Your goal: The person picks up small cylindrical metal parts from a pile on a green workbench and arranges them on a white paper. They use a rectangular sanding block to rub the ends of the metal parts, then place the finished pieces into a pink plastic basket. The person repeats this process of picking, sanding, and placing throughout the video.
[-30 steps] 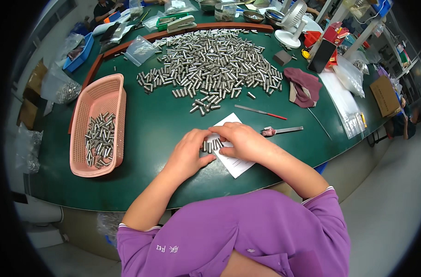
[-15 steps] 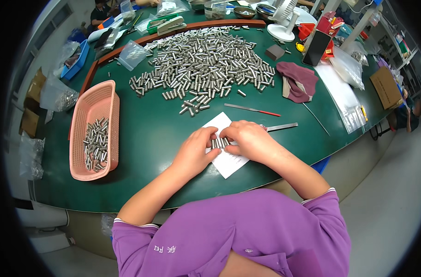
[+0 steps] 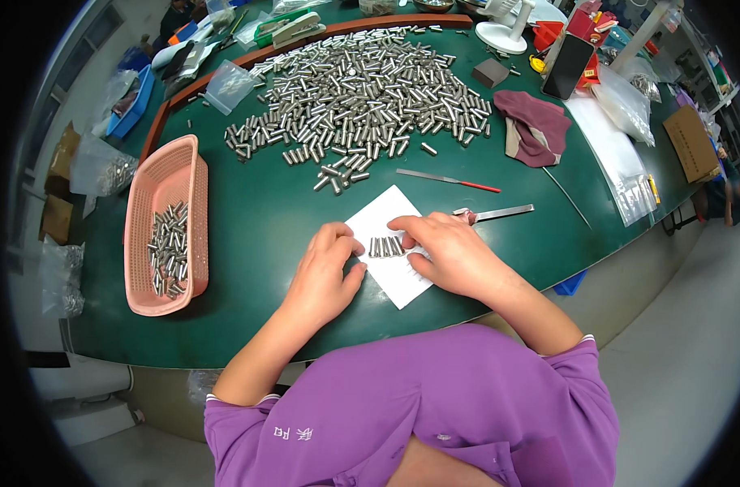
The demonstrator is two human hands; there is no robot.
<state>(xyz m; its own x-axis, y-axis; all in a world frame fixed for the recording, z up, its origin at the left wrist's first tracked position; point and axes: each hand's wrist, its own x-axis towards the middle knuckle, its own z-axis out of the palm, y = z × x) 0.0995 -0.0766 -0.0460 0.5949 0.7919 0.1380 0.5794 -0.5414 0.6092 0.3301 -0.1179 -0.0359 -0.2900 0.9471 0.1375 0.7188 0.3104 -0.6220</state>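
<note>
Pins [image 3: 385, 246] on paper [image 3: 390, 272], basket [image 3: 165, 227] far left.

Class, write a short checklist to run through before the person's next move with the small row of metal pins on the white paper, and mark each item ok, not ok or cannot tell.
1. Metal pins lie side by side in a row on the white paper: ok.
2. Left hand flanks the row's left end: ok.
3. Right hand flanks the right end: ok.
4. Pink basket has room for more: ok.
5. Pins free of flaws: cannot tell.
6. Metal file lies clear of the row: ok.
</note>
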